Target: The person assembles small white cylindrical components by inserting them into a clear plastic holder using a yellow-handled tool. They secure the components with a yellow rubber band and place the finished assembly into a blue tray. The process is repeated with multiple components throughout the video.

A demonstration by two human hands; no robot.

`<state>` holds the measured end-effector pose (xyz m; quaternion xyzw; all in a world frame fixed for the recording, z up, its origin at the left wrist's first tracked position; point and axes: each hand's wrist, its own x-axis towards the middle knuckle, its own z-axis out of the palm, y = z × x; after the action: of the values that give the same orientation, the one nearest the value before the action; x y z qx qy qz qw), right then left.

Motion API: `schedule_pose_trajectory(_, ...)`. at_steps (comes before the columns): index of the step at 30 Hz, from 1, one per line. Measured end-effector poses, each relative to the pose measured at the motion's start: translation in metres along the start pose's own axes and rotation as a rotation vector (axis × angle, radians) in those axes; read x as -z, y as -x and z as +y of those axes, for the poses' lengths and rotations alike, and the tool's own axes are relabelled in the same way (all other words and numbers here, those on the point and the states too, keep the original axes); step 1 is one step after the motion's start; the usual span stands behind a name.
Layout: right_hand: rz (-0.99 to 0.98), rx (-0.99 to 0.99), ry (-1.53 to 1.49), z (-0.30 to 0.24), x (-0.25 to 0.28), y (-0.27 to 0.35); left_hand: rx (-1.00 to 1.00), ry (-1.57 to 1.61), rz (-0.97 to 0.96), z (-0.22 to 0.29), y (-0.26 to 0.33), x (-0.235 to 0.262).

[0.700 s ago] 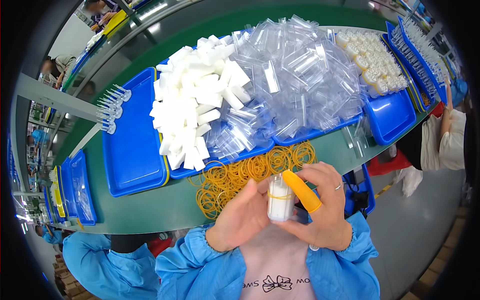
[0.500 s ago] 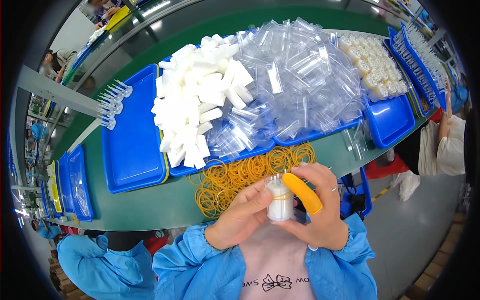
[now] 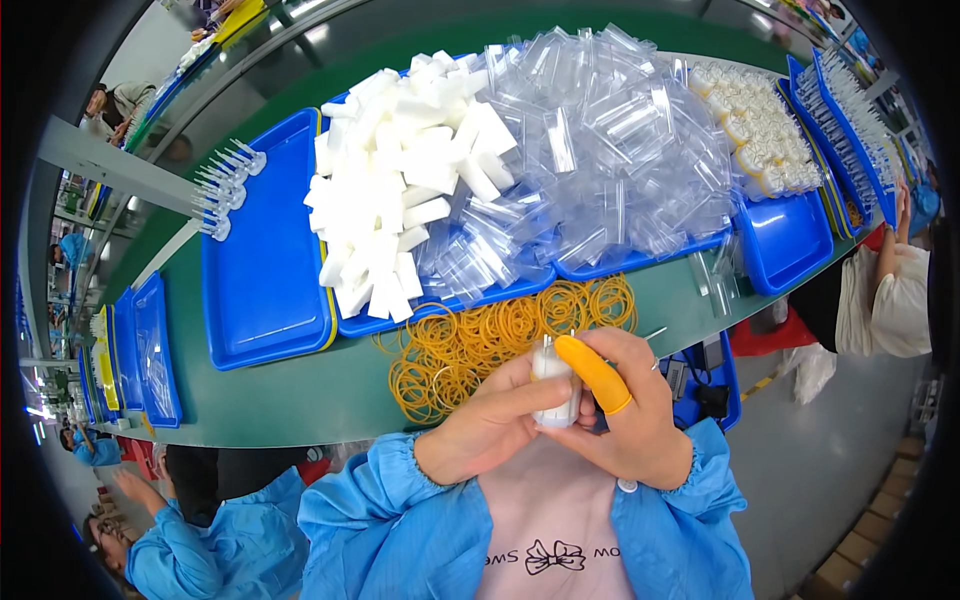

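Note:
Close to my chest, both hands hold a small white cylinder in a clear plastic sleeve (image 3: 556,412), roughly upright with thin clear prongs at its top. My left hand (image 3: 480,430) is closed around its left side, the thumb pressed across its front. From the other side my right hand (image 3: 650,425) grips it; an orange finger cot (image 3: 595,378) covers the index finger, whose tip is at the top. Any rubber band around the cylinder is hidden by my thumb now. Just beyond lies a pile of yellow rubber bands (image 3: 465,345) on the green table.
White foam blocks (image 3: 400,170) and clear plastic sleeves (image 3: 610,140) are heaped on blue trays ahead. A blue tray (image 3: 265,300) on the left bears clear pronged pieces (image 3: 228,195). Clear-and-white assembled pieces (image 3: 765,140) stand at the right. A co-worker in blue (image 3: 230,540) sits at lower left.
My left thumb has moved across the front of the cylinder, covering the rubber band seen around it earlier. My right index finger has shifted slightly left over the top. The co-worker at lower left leans into view.

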<state>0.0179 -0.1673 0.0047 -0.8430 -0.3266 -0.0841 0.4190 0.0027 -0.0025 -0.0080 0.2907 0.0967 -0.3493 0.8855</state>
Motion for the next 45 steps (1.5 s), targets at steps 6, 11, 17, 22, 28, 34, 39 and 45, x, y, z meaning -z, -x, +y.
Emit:
schedule_pose_trajectory(6, -0.006, 0.012, 0.005, 0.001, 0.000, 0.000, -0.025, 0.060, -0.042, -0.002, -0.001, 0.000)
schedule_pose_trajectory(11, -0.049, -0.067, -0.136, -0.002, 0.012, -0.005, -0.006, 0.124, -0.063, -0.002, -0.003, 0.004)
schedule_pose_trajectory(17, -0.047, -0.139, -0.073, 0.003, 0.014, -0.003, 0.015, 0.122, -0.127, -0.008, -0.008, 0.007)
schedule_pose_trajectory(22, -0.009, 0.005, 0.055, 0.007, 0.012, -0.006, 0.045, 0.161, -0.178, -0.007, -0.008, 0.007)
schedule_pose_trajectory(28, -0.016, -0.036, 0.016, 0.008, 0.011, -0.007, 0.048, 0.048, 0.085, -0.004, -0.005, 0.000)
schedule_pose_trajectory(34, 0.018, -0.069, -0.012, 0.013, 0.010, 0.000, -0.006, 0.066, -0.095, -0.005, -0.006, 0.014)
schedule_pose_trajectory(39, -0.031, -0.003, 0.198, 0.007, 0.013, -0.001, -0.037, -0.016, -0.060, -0.002, -0.008, 0.012)
schedule_pose_trajectory(45, 0.008, -0.095, 0.111, 0.002, 0.015, -0.006, -0.143, -0.207, 0.058, -0.001, -0.004, 0.008)
